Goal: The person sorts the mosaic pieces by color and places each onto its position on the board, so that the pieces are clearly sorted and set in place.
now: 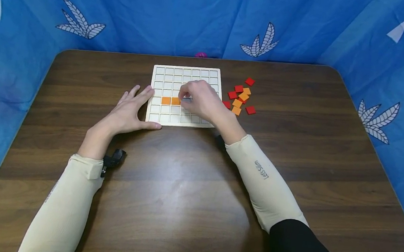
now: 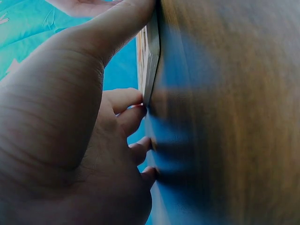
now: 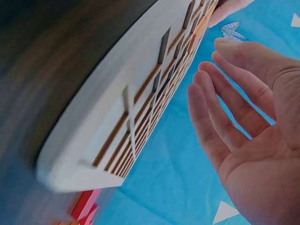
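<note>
A pale grid board [image 1: 155, 118] with square cells lies flat on the table. Two orange square tiles [image 1: 166, 100] sit side by side in one of its lower rows. My left hand [image 1: 125, 111] is spread at the board's left side, fingertips at that edge and thumb at the near-left corner. Over the middle of the board, beside the second orange tile, is my right hand [image 1: 203, 100]. Its bent fingers and thumb show a gap between them. Seen from the right wrist, the right hand's fingers [image 3: 215, 98] are relaxed above the grid, with nothing visible between them.
Red tiles [image 1: 250, 110] and orange tiles [image 1: 236, 110] lie loosely scattered and partly overlapping right of the board. The brown wooden table [image 1: 164, 196] has rounded corners. Blue patterned cloth [image 1: 155, 12] hangs behind and beside it. A small black device [image 1: 113, 159] is on my left wrist.
</note>
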Available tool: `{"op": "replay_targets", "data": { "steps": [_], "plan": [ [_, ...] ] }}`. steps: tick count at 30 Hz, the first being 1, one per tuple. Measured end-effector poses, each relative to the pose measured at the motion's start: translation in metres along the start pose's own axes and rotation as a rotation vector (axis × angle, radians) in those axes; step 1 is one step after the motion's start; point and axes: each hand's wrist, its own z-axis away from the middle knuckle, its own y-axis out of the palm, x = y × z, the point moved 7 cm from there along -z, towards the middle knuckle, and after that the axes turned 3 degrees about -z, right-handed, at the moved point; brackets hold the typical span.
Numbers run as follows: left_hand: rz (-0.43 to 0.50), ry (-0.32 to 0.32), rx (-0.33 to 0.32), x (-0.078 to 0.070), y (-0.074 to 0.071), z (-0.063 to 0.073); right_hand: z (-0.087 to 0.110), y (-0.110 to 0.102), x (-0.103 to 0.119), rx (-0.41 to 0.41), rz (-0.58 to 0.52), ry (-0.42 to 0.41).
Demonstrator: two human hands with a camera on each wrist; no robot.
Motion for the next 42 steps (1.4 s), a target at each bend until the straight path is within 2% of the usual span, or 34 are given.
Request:
{"op": "replay_targets", "data": {
  "steps": [6,17,29,34,42],
  "plan": [
    [-0.002,0.0,0.001,-0.001,0.0,0.001,0.012,-0.008,-0.015,-0.025,0.012,0.04],
    [-0.005,-0.006,0.005,0.001,0.0,0.004,0.043,-0.035,-0.064,-0.103,-0.021,0.101],
    [-0.007,-0.003,0.011,0.0,0.0,0.004,0.079,-0.069,-0.125,-0.168,-0.06,0.301],
    [-0.011,0.005,0.006,-0.001,0.0,0.003,0.084,-0.075,-0.138,-0.193,-0.063,0.362],
    [-0.008,0.005,0.01,-0.003,-0.001,0.002,0.084,-0.07,-0.149,-0.155,-0.068,0.398]
  ]
}}
